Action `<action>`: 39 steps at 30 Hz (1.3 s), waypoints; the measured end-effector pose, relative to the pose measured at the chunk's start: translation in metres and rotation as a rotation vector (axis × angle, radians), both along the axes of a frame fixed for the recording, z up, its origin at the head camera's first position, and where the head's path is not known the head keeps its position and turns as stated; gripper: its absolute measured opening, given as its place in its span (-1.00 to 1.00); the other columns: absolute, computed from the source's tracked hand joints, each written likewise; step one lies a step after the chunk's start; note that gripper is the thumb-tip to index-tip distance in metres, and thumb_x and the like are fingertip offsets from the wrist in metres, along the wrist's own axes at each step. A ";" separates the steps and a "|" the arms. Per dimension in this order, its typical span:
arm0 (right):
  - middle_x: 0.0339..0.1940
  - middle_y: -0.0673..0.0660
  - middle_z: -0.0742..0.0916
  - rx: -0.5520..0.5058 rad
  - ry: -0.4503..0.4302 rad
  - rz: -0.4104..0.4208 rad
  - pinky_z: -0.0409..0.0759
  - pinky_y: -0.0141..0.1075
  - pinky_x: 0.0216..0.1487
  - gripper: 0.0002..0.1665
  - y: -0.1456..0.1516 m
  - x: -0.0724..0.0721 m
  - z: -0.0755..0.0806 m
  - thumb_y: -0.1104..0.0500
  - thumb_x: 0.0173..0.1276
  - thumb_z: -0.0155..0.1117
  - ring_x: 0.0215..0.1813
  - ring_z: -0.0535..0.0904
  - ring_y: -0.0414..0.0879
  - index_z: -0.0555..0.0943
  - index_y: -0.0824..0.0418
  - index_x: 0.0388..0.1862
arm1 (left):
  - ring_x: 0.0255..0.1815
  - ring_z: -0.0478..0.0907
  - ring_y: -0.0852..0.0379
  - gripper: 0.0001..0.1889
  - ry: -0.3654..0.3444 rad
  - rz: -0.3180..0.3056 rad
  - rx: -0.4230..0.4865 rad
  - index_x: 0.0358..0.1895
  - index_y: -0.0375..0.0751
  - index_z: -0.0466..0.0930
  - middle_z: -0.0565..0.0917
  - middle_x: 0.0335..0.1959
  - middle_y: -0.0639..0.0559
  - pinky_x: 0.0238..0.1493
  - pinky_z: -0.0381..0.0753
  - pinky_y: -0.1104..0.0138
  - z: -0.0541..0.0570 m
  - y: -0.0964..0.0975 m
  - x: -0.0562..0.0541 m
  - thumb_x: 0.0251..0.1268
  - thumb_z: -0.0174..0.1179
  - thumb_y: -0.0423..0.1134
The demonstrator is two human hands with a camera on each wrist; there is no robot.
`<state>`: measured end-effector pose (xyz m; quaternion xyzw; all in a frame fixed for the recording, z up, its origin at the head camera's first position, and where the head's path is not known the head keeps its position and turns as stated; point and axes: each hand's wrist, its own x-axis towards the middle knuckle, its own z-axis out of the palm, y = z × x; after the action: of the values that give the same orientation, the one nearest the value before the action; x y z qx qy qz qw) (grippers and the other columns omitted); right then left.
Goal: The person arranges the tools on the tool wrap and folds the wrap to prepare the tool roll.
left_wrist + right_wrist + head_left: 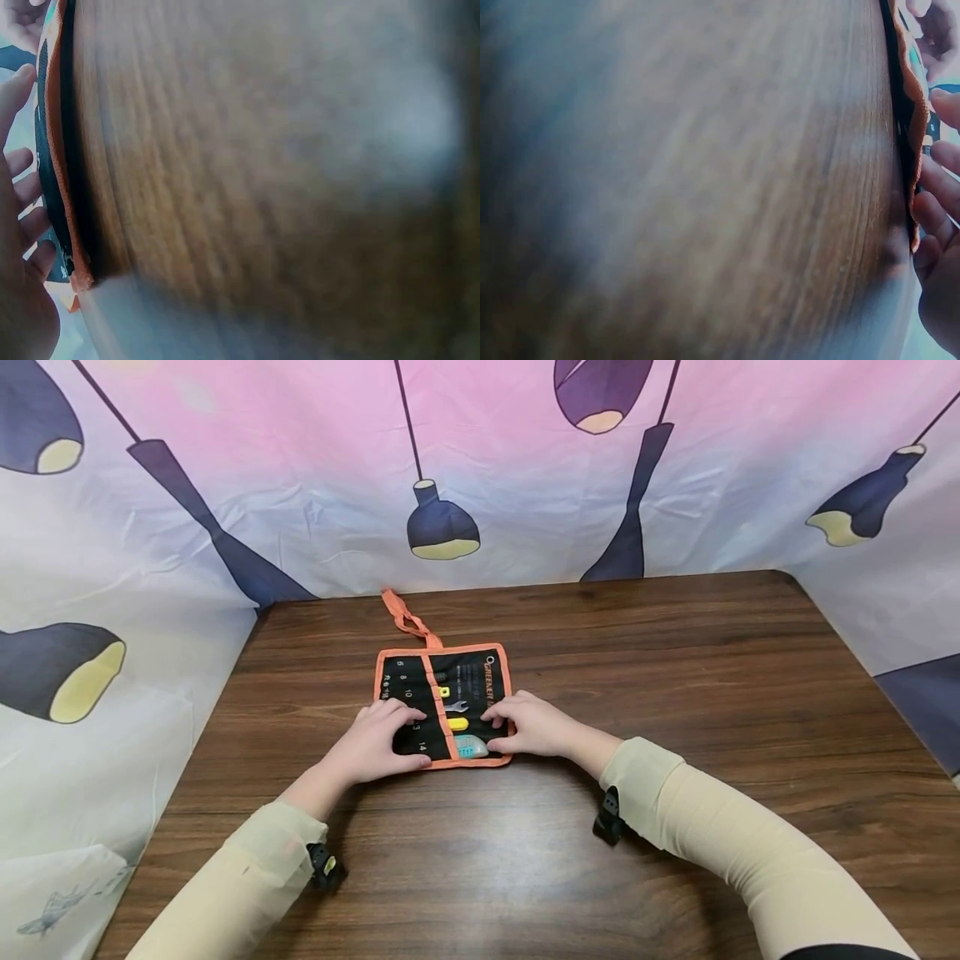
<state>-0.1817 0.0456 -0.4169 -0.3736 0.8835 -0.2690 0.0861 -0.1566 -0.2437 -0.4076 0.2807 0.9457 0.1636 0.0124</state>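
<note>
A black tool pouch [480, 675] with orange edging lies spread flat on the table. Poking out of its pocket row are an open-ended wrench [455, 707], a yellow handle [457, 724], a teal and clear piece [471, 747] and a small yellow piece [444, 692]. My left hand [369, 742] rests on the pouch's left part, thumb by the near edge and fingers spread over the printed numbers. At the right edge, my right hand [538, 727] touches the pouch with relaxed, slightly bent fingers. Both wrist views show the orange edging [58, 150] side-on beside the fingers.
An orange strap [405, 617] trails from the pouch's far edge toward the back of the brown wooden table [675, 677]. Behind it hangs a cloth [517, 510] printed with lamps. A small black device [609, 817] is worn at each wrist.
</note>
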 end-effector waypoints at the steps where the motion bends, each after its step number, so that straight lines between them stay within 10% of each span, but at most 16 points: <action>1: -0.19 -0.07 0.63 0.004 0.000 0.001 0.37 -0.26 -0.10 -0.52 0.000 0.000 0.000 -0.07 0.21 0.31 -0.14 0.41 -0.13 0.60 0.12 0.07 | -0.10 0.34 0.07 -0.38 0.001 0.002 0.004 0.06 -0.08 0.54 0.47 -0.19 0.08 -0.03 0.26 0.08 0.000 -0.001 0.001 -0.05 0.33 0.21; 18: -0.19 -0.07 0.63 -0.008 -0.003 0.004 0.38 -0.26 -0.09 -0.52 0.000 -0.001 -0.001 -0.06 0.22 0.30 -0.14 0.41 -0.14 0.59 0.11 0.08 | -0.22 0.38 0.14 -0.49 -0.049 -0.012 0.064 -0.05 -0.08 0.53 0.46 -0.29 0.15 -0.07 0.33 0.10 -0.004 -0.011 0.015 -0.06 0.41 0.06; 39: -0.18 -0.10 0.61 -0.023 -0.008 0.024 0.37 -0.28 -0.14 -0.46 0.000 0.004 -0.001 -0.13 0.20 0.30 -0.15 0.40 -0.16 0.58 0.10 0.10 | -0.28 0.46 0.15 -0.58 0.049 0.049 0.082 -0.15 -0.13 0.58 0.52 -0.33 0.12 -0.19 0.48 0.17 0.001 -0.006 0.020 -0.05 0.41 0.00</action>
<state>-0.1773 0.0453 -0.4182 -0.3840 0.8755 -0.2798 0.0887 -0.1370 -0.2499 -0.4063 0.2616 0.9447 0.1958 -0.0262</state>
